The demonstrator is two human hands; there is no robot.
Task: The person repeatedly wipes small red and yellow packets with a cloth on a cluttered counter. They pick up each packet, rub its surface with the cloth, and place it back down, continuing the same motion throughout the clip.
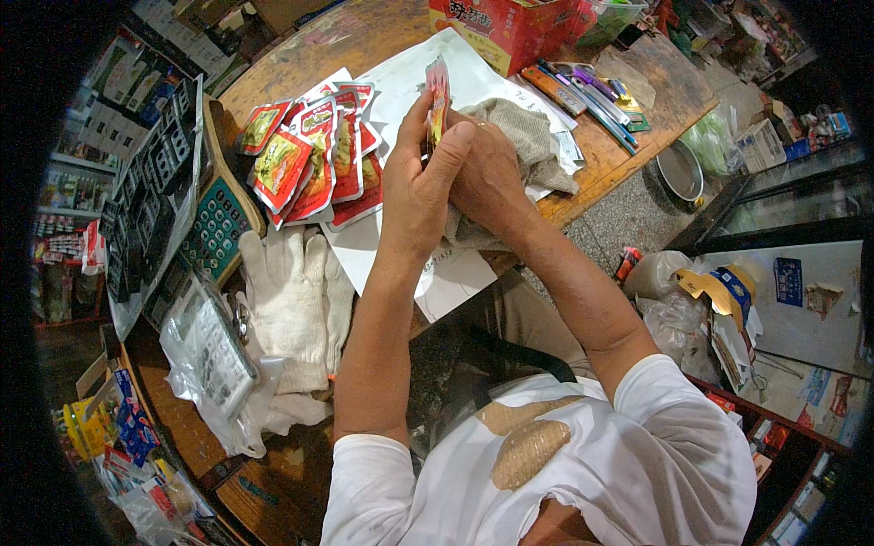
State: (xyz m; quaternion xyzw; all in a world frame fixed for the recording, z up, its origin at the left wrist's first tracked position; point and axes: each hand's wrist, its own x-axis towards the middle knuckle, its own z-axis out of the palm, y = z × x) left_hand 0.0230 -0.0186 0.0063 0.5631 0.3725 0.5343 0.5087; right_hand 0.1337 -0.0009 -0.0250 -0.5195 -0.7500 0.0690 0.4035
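My left hand (422, 184) grips a red and yellow foil snack packet (438, 95), held on edge between thumb and fingers. It may be more than one packet; the lower part is hidden. Close against it is my right hand (490, 174), its fingertips covered by the left hand. A grey knitted cloth (522, 130) lies under and beside my right hand; whether that hand grips it is unclear. White paper sheets (396, 75) spread beneath both hands. Left of them lies a loose pile of similar red packets (317, 147).
White knit work gloves (290, 300) and a plastic-wrapped device (218, 348) lie near a keypad machine (215, 222) at left. A red printed carton (491, 34) stands at the back. Pens (601, 102) lie on the wooden table (672, 85) at right.
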